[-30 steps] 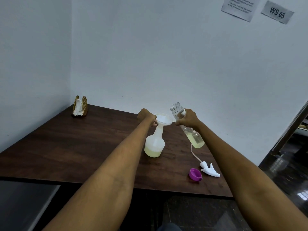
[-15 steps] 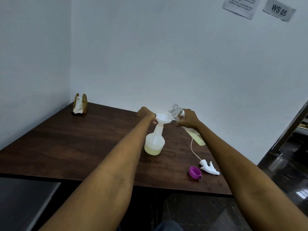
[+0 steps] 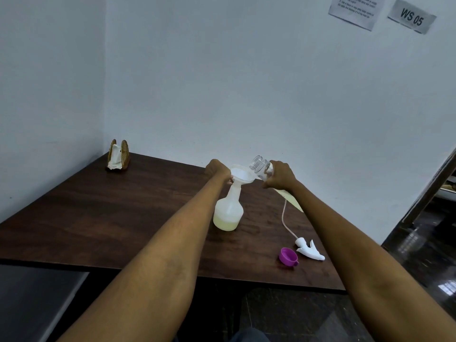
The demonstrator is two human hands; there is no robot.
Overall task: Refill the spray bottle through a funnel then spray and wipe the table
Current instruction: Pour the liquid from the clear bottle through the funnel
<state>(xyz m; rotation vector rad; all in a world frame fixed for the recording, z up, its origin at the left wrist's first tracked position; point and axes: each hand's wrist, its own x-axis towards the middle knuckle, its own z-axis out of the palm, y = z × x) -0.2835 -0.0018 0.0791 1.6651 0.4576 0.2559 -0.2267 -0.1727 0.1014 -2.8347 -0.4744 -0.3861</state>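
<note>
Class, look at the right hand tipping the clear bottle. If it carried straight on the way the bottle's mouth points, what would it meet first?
Most likely the funnel: the right hand aims the bottle up and left at its rim, already close. Depth is unclear from one view.

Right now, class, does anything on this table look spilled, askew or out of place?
Nothing spilled. The spray head and purple cap lie loose near the table's front edge, removed for refilling. The funnel sits slightly tilted in the spray bottle.
</note>
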